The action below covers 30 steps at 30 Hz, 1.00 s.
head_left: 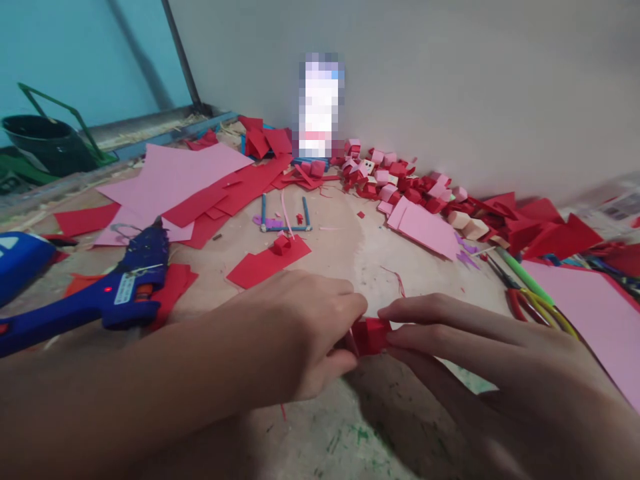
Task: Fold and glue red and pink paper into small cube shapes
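Note:
A small piece of folded red paper (373, 337) is held low over the front of the table. My left hand (315, 320) pinches its left side, with the thumb below and the fingers curled above. On the right side, the fingertips of my right hand (480, 353) press against the paper, the thumb underneath. Part of the red piece is hidden behind the left fingers. Just beyond my left hand lies a red paper strip (270, 263) with a small red folded piece (282, 245) on it.
A blue glue gun (125, 293) lies at left. Pink sheets (195, 173) and red sheets (250, 187) spread behind it. Several small red and pink paper boxes (385, 177) heap along the wall. Scissors (540, 307) lie at right. A blurred bright screen (321, 107) stands at the back.

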### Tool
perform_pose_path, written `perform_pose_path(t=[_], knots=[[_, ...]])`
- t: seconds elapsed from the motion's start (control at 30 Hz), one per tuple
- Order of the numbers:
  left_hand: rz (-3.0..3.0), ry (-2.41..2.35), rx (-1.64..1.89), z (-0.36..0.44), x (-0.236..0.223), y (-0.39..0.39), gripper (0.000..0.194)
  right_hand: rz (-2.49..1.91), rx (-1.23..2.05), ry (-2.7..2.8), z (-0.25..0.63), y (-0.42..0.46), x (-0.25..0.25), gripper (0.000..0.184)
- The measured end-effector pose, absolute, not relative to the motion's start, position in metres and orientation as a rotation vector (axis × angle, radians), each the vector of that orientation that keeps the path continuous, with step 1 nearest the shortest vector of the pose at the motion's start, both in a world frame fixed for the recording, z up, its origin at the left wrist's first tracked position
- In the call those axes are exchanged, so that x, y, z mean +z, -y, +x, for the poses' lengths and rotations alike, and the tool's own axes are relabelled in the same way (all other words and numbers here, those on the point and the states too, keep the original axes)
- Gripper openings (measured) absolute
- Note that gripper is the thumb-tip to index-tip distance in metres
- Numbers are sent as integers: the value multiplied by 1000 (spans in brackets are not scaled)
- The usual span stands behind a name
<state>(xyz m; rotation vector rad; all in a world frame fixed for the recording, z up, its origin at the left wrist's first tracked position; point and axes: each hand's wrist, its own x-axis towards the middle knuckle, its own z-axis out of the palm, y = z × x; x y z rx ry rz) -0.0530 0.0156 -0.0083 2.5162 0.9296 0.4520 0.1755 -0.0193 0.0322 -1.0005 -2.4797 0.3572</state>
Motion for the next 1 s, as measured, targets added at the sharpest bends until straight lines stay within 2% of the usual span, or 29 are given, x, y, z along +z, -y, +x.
perform_pose_path(t=[0.47, 1.0], knots=[[2522, -930, 273, -49, 0, -22, 8, -879, 142, 2622, 171, 21, 30, 13], [2576, -968, 223, -46, 3, -21, 6, -705, 71, 2752, 163, 21, 29, 19]])
